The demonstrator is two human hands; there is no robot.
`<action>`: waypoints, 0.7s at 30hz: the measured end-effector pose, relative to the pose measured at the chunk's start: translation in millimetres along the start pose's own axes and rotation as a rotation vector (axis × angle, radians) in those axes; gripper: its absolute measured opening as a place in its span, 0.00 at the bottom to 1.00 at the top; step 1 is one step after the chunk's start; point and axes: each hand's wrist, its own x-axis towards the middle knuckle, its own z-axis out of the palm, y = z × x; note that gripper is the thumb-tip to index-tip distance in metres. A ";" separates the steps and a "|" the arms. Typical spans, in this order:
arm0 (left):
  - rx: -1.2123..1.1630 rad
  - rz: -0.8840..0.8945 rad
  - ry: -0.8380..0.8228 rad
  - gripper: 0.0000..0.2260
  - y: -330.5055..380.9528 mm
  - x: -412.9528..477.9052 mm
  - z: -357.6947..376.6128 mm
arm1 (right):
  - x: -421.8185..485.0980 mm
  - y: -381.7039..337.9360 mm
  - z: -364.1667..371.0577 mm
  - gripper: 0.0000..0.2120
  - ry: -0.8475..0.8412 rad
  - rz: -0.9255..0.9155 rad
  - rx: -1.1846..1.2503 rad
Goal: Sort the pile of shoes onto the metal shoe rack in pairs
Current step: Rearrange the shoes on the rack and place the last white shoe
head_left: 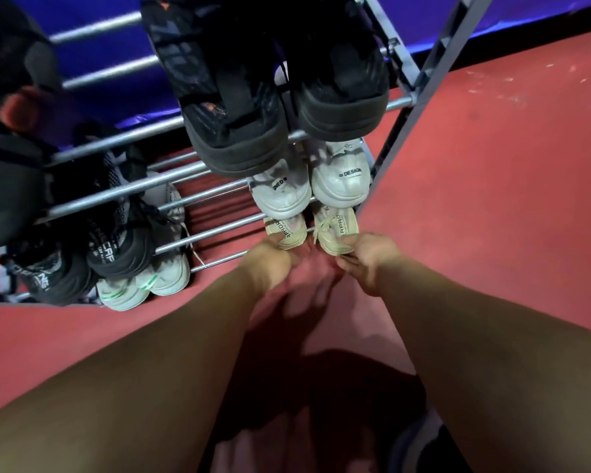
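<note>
— Nearest item?
— Two bare forearms, stretched forward and down over the red floor (492, 199).

— State of the left hand?
— Left hand (268, 264): curled round the heel of the left cream shoe (287, 233), grasping it. Fingertips somewhat blurred.

— And the right?
— Right hand (369, 257): pinching the heel of the right cream shoe (336, 233), thumb below, fingers above.

— Position of that pair?
— Side by side at the right end of the metal shoe rack (96, 27), on the lowest tier in view. Heels outward, close together but not touching.

— Next tier up?
— White pair (342, 175), directly above the cream shoes. Black lettering at each heel, heels outward, set close together.

— Above that?
— Black pair (232, 107), thick-soled, on a higher tier at the same end. Heels outward again, overhanging the front bar.

— Left end of the rack?
— Lowest down: white shoes with green stripes (144, 285), side by side. Just over them: black-and-white knit shoes (120, 247), lettered at the heel. Higher still: dark footwear (7, 172), too shadowed and blurred to identify or to count.

— Behind the rack?
— Blue sheeting (110, 107), seen between the upper bars.
</note>
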 end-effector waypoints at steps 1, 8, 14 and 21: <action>0.008 -0.004 -0.009 0.28 -0.6 0.7 0.8 | 1.8 4.4 -0.1 0.15 0.003 0.013 -0.001; -0.115 -0.021 -0.084 0.34 3.2 5.7 6.8 | -1.6 2.9 12.2 0.13 -0.019 -0.036 0.022; -0.053 0.014 -0.066 0.34 -2.0 9.7 6.5 | 6.2 0.5 23.5 0.18 0.021 -0.080 0.035; 0.071 0.043 -0.019 0.33 -8.3 9.0 0.1 | 16.8 -9.7 56.2 0.27 0.001 -0.092 0.045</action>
